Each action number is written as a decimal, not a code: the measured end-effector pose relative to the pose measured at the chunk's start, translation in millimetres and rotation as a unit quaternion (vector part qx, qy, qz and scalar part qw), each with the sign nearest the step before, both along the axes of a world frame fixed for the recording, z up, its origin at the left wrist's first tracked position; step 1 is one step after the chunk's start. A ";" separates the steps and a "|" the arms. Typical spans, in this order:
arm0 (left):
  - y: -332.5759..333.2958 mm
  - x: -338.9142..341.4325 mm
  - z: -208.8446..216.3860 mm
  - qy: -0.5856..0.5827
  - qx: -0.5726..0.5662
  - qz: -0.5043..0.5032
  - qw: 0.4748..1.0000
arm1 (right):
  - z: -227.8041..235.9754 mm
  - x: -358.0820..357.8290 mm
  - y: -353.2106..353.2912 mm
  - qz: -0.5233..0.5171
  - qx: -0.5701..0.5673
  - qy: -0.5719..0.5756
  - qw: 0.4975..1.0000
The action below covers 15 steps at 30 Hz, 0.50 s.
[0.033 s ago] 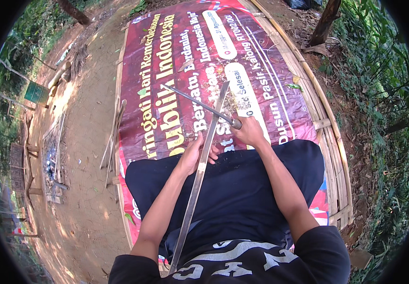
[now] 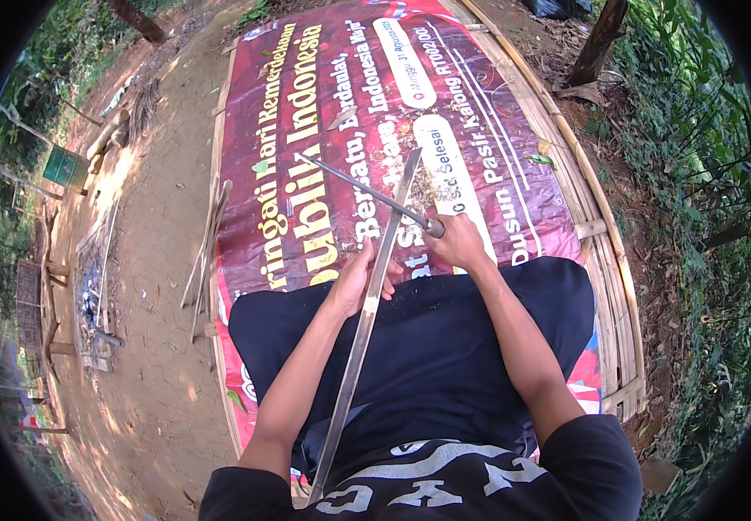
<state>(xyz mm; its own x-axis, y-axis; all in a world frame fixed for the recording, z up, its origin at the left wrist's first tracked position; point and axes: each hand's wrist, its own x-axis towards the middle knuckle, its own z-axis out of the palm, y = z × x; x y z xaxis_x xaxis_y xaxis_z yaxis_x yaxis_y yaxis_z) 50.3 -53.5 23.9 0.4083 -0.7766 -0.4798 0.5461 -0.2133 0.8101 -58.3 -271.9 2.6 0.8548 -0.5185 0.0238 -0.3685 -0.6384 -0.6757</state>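
Note:
A long, narrow bamboo strip [image 2: 354, 365] slants from beside my body, across my lap and out over the printed banner [image 2: 306, 113]. My left hand [image 2: 359, 280] is closed around it near its pale joint, thumb side up. In my right hand [image 2: 462, 243] is the dark, round handle of a narrow-bladed knife [image 2: 354, 185]. Its thin blade points to the far left and crosses the strip above my left hand, seemingly touching it. Small pale shavings [image 2: 426, 187] lie on the banner beyond the crossing.
The banner covers a bamboo platform [image 2: 597, 239] with a pole along its right edge. Loose sticks [image 2: 208, 247] lean at its left edge, beside bare earth [image 2: 158, 286]. A tree trunk [image 2: 599, 43] stands at the far right, and green plants [image 2: 697, 174] grow along that side.

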 end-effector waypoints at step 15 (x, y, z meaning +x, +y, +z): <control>-1.0 -1.9 19.0 0.042 0.014 -0.016 0.999 | -3.3 -3.9 11.7 0.037 -0.043 0.023 0.998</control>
<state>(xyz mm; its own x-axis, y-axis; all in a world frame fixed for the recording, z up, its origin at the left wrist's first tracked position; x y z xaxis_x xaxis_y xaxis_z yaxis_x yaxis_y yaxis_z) 48.5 -54.5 42.9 0.3408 -0.7738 -0.5339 0.6048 -0.2544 0.7547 -62.2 -260.2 -0.7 0.8923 -0.4508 0.0256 -0.3465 -0.7200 -0.6014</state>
